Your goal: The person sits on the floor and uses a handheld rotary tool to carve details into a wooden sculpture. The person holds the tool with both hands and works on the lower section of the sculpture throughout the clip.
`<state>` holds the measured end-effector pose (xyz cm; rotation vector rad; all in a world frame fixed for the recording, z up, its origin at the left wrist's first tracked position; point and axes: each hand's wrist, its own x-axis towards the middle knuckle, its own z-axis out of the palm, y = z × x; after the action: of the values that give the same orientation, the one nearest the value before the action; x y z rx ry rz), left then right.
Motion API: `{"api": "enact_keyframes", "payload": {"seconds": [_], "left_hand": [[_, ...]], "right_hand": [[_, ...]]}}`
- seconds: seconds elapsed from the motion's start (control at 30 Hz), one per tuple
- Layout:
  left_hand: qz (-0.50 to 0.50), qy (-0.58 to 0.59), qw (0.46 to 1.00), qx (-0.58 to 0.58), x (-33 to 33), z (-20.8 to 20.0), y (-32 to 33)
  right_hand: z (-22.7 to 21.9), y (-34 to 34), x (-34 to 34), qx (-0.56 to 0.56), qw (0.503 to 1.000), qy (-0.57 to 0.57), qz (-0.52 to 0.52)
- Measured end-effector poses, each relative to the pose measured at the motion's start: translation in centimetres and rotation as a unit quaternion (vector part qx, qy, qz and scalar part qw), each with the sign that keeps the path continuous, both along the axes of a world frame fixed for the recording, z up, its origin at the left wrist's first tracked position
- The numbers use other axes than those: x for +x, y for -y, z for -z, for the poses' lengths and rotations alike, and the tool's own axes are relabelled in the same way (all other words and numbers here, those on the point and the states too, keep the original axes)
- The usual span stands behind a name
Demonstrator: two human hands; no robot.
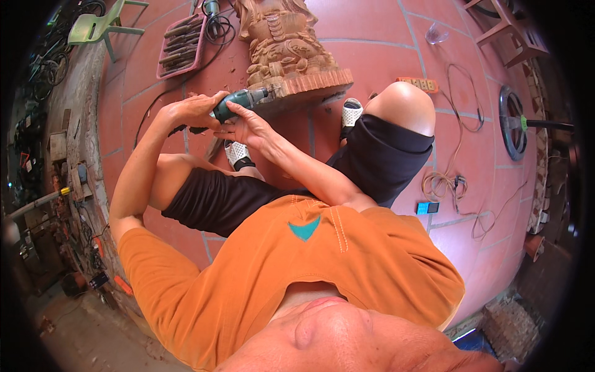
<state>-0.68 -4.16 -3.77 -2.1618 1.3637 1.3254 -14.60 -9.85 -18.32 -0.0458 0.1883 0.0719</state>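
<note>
A green rotary grinder [230, 106] with a grey nose is held in both hands, its tip against the near left part of the base [313, 87] of a carved wooden statue [282, 46]. My left hand [201, 110] wraps round the grinder's rear from the left. From the right, my right hand [249, 127] grips the body, with the thumb along its top and the fingers beneath. The statue rests on the tiled floor, its top cut off by the picture's edge. Wood chips lie near the base.
Several chisels fill a pink tray [164, 69] beyond my left hand. An orange power strip [421, 84] lies by my right knee, with loose cords [455, 118] trailing. A phone [427, 208], a clear cup [437, 33], a green chair [102, 28] and a wheel-shaped stand [512, 123] surround me.
</note>
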Motion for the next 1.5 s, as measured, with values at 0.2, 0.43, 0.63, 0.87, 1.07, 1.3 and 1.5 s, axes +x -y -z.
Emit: {"api": "enact_keyframes", "payload": {"seconds": [0.2, 0.43, 0.63, 0.87, 1.07, 1.3, 1.5], "left_hand": [[0.025, 0.01, 1.0, -0.01, -0.1, -0.5, -0.3], [0.009, 0.002, 1.0, 0.002, -0.6, -1.6, 0.1], [0.047, 0.001, 0.999, -0.01, -0.1, -0.8, 0.0], [0.055, -0.007, 0.998, -0.026, 0.2, -0.4, -0.2], [0.078, 0.012, 0.996, -0.034, 0.4, -0.2, -0.2], [0.073, 0.015, 0.997, -0.036, 0.5, -0.2, -0.3], [0.073, 0.018, 0.997, -0.027, 0.0, -0.6, -0.2]], "right_hand": [[-0.2, -0.4, -0.1, 0.0, 1.0, -0.007, 0.001], [-0.5, -0.4, -0.3, -0.003, 1.0, -0.012, 0.001], [0.1, -0.4, -0.2, -0.001, 1.0, 0.004, -0.008], [-0.4, -0.4, -0.5, 0.007, 1.0, -0.006, -0.002], [0.2, -0.3, -0.2, 0.003, 1.0, -0.007, -0.016], [0.5, -0.5, 0.0, 0.009, 1.0, -0.021, -0.017], [0.8, -0.4, 0.1, 0.013, 1.0, -0.006, -0.014]]}}
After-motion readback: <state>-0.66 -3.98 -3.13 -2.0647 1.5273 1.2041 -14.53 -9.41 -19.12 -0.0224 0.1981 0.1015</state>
